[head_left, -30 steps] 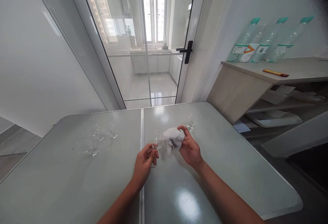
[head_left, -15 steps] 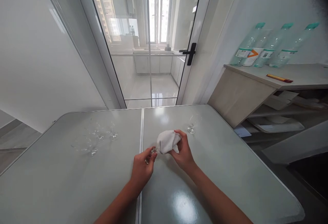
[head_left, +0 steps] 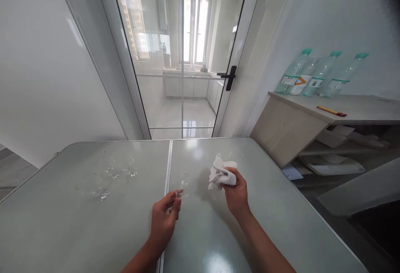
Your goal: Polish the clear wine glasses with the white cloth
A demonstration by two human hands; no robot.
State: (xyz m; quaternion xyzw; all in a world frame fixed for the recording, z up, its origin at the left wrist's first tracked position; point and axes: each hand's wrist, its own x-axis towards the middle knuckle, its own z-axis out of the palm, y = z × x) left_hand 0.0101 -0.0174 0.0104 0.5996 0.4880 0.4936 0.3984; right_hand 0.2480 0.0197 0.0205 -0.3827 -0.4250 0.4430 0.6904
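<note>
- Wine glass [head_left: 184, 186] held up over tbl [head_left: 200, 231], nr centre seam.
- My L hand [head_left: 164, 218]: fingers closed on glass.
- My R hand [head_left: 236, 192] grips white cloth [head_left: 218, 174], apart from glass.
- I see 3 other glasses [head_left: 133, 174] on tbl, L side.
- Plastic bottles [head_left: 321, 75] atop cabinet [head_left: 287, 133], R.

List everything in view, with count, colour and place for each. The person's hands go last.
Stemmed drinking glass: 1, clear, in left hand
Folded fabric cloth: 1, white, in right hand
Stemmed glasses: 3, clear, table's left
Smooth rounded-corner table: 1, grey-green, under both hands
Glass-paned door: 1, white-framed, beyond table
Lever handle: 1, black, on door
Window: 1, bright white, through door
Plastic bottles: at least 3, pale green, on cabinet
Wooden cabinet: 1, beige-brown, right
Thin stick-shaped item: 1, yellow-red, on cabinet
Left hand: 1, bare, table's centre
Right hand: 1, bare, right of centre
</note>
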